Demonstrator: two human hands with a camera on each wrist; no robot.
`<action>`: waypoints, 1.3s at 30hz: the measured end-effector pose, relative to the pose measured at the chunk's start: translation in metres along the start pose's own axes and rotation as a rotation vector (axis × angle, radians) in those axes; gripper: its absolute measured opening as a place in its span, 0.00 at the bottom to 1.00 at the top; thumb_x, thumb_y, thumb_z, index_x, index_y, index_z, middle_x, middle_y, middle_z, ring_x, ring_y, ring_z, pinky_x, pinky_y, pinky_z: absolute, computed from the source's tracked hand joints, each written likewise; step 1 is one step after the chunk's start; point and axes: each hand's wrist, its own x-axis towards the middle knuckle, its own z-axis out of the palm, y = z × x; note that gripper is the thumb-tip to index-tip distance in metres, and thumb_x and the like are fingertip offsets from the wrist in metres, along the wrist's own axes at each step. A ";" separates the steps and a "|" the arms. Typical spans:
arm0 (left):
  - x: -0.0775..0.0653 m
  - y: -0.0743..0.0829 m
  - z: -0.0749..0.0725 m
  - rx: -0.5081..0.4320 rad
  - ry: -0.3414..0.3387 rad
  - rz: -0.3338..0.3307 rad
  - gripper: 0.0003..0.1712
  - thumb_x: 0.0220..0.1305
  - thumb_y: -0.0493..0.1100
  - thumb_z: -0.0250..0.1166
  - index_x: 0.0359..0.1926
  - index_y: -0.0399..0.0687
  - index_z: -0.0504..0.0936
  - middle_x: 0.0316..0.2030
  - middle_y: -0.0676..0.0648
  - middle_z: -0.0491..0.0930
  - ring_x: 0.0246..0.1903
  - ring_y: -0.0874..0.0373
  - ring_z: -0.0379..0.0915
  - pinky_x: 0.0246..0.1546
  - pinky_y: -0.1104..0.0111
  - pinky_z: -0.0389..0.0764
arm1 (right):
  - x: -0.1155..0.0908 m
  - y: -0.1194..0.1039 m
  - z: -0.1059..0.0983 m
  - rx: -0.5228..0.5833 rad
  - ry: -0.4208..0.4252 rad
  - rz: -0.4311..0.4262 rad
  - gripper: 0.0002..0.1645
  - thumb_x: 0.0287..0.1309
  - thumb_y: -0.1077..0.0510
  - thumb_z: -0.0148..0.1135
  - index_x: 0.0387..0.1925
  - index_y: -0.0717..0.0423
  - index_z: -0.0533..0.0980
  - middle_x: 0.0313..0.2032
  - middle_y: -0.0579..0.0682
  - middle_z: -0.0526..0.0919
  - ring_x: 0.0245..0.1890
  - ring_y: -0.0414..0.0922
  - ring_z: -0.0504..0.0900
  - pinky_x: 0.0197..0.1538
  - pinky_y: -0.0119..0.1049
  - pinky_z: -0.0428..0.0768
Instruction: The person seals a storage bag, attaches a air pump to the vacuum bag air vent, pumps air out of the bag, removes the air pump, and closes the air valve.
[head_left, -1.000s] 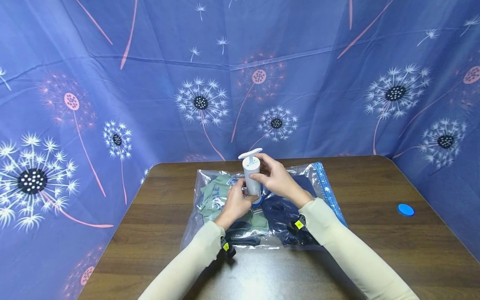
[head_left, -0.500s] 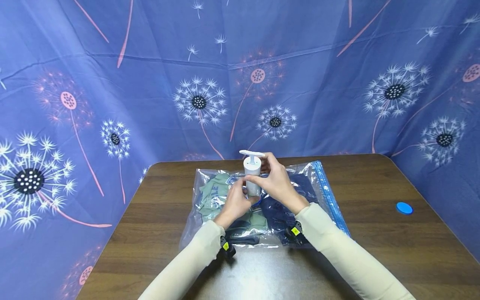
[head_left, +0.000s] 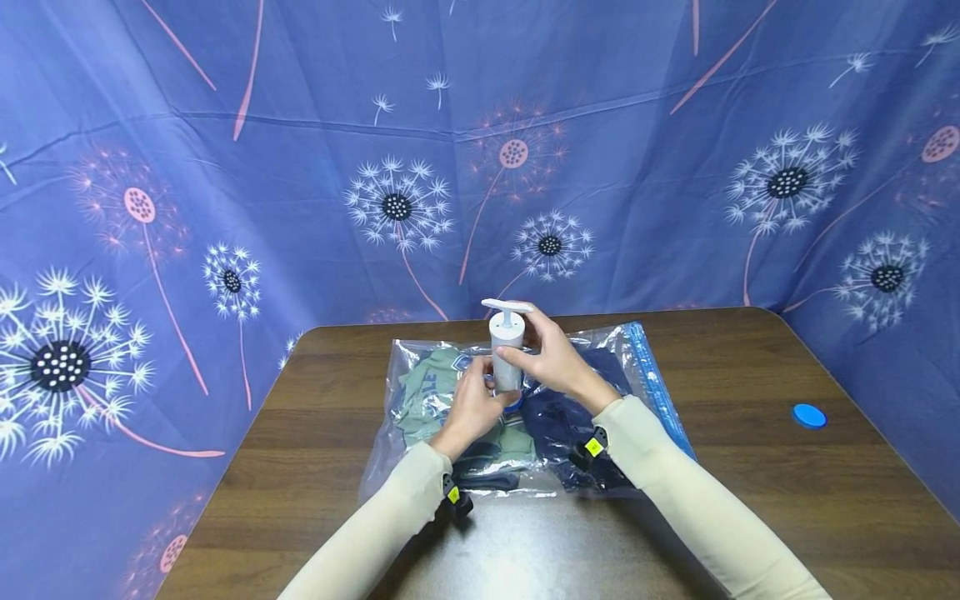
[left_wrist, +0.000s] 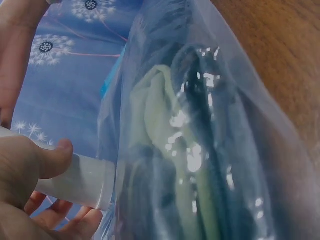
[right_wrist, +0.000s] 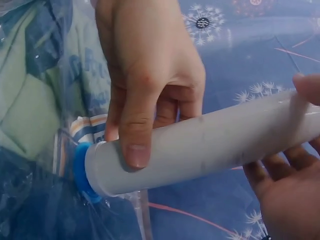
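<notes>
A white hand pump (head_left: 507, 358) with a T-shaped handle stands on the blue valve (right_wrist: 82, 172) of a clear vacuum storage bag (head_left: 547, 483). Low on the barrel, just above the valve, my left hand (head_left: 474, 400) grips with thumb and fingers. My right hand (head_left: 555, 358) holds the upper barrel below the handle, its thumb in front and the other fingers partly hidden behind. Inside the bag lie a folded green printed garment (head_left: 431, 392) on the left and a dark navy garment (head_left: 555, 425) on the right.
A blue zip strip (head_left: 660, 383) runs along the bag's right edge. To the right, a round blue cap (head_left: 810, 416) lies on the brown wooden table (head_left: 750, 475). Behind the table hangs a blue dandelion-print cloth (head_left: 637, 167).
My right hand shifts leftward round the barrel, then back to the right. The pump's handle goes from slanted to nearly level. My left hand keeps its place low on the barrel.
</notes>
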 end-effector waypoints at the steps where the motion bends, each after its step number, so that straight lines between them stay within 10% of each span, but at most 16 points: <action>1: 0.000 -0.001 0.000 0.000 -0.001 0.000 0.32 0.54 0.42 0.80 0.56 0.42 0.74 0.44 0.43 0.82 0.40 0.52 0.79 0.41 0.62 0.80 | 0.001 0.001 0.000 0.020 -0.016 -0.003 0.37 0.68 0.63 0.65 0.75 0.53 0.63 0.64 0.59 0.75 0.64 0.58 0.79 0.66 0.54 0.78; 24: 0.010 -0.006 -0.013 0.071 -0.206 0.087 0.34 0.60 0.35 0.73 0.65 0.36 0.72 0.56 0.34 0.82 0.54 0.41 0.83 0.56 0.53 0.84 | -0.001 0.005 0.013 -0.201 0.170 0.012 0.39 0.52 0.55 0.81 0.59 0.60 0.68 0.48 0.57 0.82 0.47 0.52 0.84 0.53 0.49 0.84; 32: 0.005 -0.003 -0.007 0.051 -0.092 0.045 0.35 0.56 0.45 0.78 0.60 0.39 0.73 0.48 0.39 0.81 0.44 0.46 0.81 0.46 0.57 0.82 | -0.003 0.002 0.015 -0.234 0.234 -0.006 0.41 0.48 0.56 0.84 0.57 0.61 0.67 0.47 0.57 0.81 0.46 0.51 0.82 0.52 0.47 0.83; 39: 0.001 0.000 -0.002 0.036 -0.018 0.019 0.33 0.53 0.45 0.81 0.55 0.42 0.75 0.44 0.43 0.80 0.40 0.49 0.80 0.41 0.62 0.80 | -0.003 0.008 0.005 -0.176 0.087 0.052 0.41 0.57 0.52 0.77 0.67 0.56 0.67 0.54 0.55 0.80 0.51 0.51 0.81 0.55 0.50 0.83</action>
